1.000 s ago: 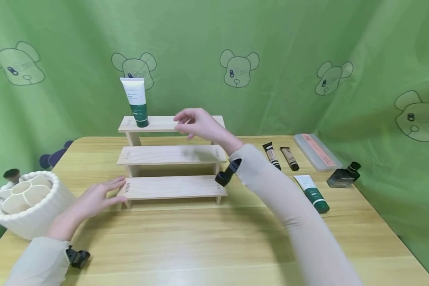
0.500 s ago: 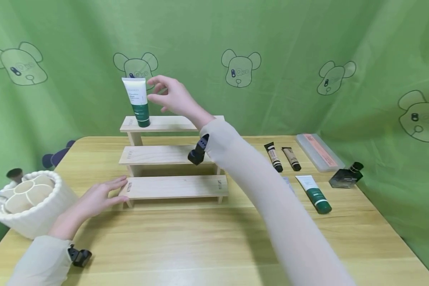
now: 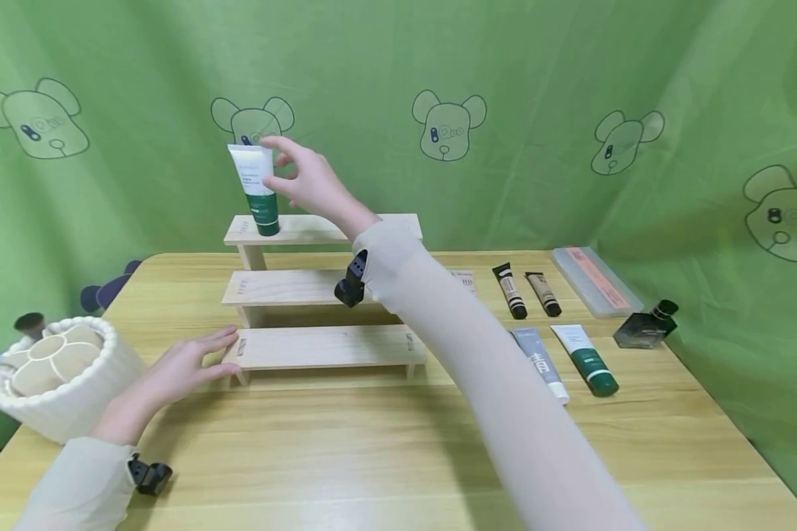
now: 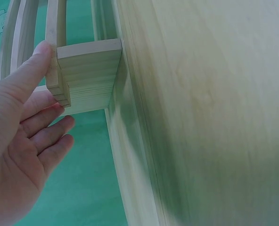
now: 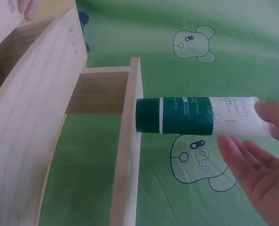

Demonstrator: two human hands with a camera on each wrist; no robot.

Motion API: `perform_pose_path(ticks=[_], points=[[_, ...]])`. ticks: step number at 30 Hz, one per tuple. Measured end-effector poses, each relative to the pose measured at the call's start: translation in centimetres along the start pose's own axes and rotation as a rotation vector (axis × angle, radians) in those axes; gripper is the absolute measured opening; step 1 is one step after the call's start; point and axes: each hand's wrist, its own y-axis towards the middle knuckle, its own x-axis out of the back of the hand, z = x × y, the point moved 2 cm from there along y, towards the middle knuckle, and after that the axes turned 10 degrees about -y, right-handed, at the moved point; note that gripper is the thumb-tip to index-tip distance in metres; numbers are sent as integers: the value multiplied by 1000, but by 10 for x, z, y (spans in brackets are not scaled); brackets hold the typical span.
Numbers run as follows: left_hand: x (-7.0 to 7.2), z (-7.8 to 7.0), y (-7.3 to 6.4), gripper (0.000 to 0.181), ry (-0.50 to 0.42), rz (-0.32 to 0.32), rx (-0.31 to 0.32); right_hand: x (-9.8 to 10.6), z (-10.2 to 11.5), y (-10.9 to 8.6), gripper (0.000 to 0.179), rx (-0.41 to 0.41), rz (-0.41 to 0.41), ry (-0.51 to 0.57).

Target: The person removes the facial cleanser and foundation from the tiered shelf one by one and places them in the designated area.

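Observation:
A three-tier wooden display shelf (image 3: 332,346) stands on the table. At its left end my left hand (image 3: 182,369) holds the lowest board; in the left wrist view the thumb lies on one side of the board and the index finger behind its end. A white and green squeeze tube (image 3: 260,188) stands cap down on the top tier, leaning slightly left. My right hand (image 3: 312,177) is at the tube's right edge with fingers apart and loosely bent. In the right wrist view one fingertip (image 5: 266,110) overlaps the tube's white end, and another lies right at its lower edge.
On the right lie a grey tube (image 3: 540,361), another green and white tube (image 3: 584,361), two small tubes (image 3: 510,291), a flat clear case (image 3: 598,280) and a dark perfume bottle (image 3: 644,328). A white holder (image 3: 66,383) with a brush stands at left.
My right hand has moved left and up over the shelf to the tube on the top tier. The left hand stays at the lowest board, and the tube stands where it was.

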Motion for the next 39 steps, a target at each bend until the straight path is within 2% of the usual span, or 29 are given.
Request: perform_pose_path(ticks=[9, 15, 26, 31, 39], points=[[1, 2, 0, 65, 5, 5, -3, -1, -5, -3, 21, -7, -189, 58], [1, 1, 1, 65, -3, 11, -5, -1, -11, -9, 7, -13, -240, 103], [0, 3, 3, 65, -15, 11, 9, 6, -20, -32, 7, 48, -330, 291], [1, 4, 2, 66, -12, 16, 16, 21, -24, -51, 10, 66, -334, 367], [2, 4, 1, 67, -1, 13, 24, 54, -45, -87, 12, 26, -346, 415]])
